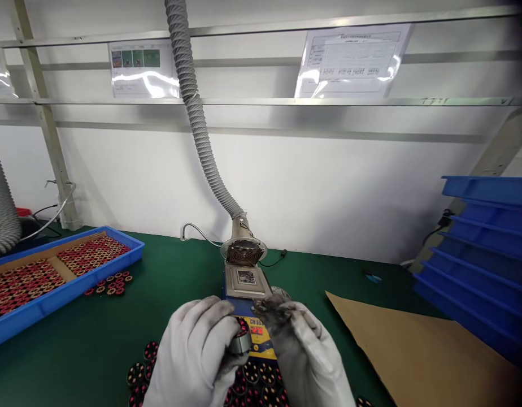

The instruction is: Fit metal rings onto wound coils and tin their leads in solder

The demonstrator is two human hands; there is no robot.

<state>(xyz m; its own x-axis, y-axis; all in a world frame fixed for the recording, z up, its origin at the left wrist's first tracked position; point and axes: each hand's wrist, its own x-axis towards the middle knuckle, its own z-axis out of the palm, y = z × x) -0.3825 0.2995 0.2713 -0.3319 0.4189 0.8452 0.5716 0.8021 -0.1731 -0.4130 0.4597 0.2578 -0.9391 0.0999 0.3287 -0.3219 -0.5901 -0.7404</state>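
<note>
My left hand (200, 349), in a white glove, is closed around a short round part (242, 338) with a grey metal rim and a black-and-red face. My right hand (301, 345), gloved too and blackened at the fingers, has thumb and fingertips pinched together; whatever they hold cannot be made out. Between and behind the hands stands a blue-and-yellow heated unit (256, 333) with a lit red display. On its top lies a metal plate (247, 281) with a square opening. Several black discs with red and gold segments (253, 384) lie below my hands, partly hidden by them.
A fume hose (197, 124) comes down to a round hood (243, 251) behind the unit. At left, a blue tray (134, 249) holds rows of red-and-gold parts, with loose ones (112, 284) beside it. Cardboard (422, 350) and stacked blue trays (477, 265) are at right.
</note>
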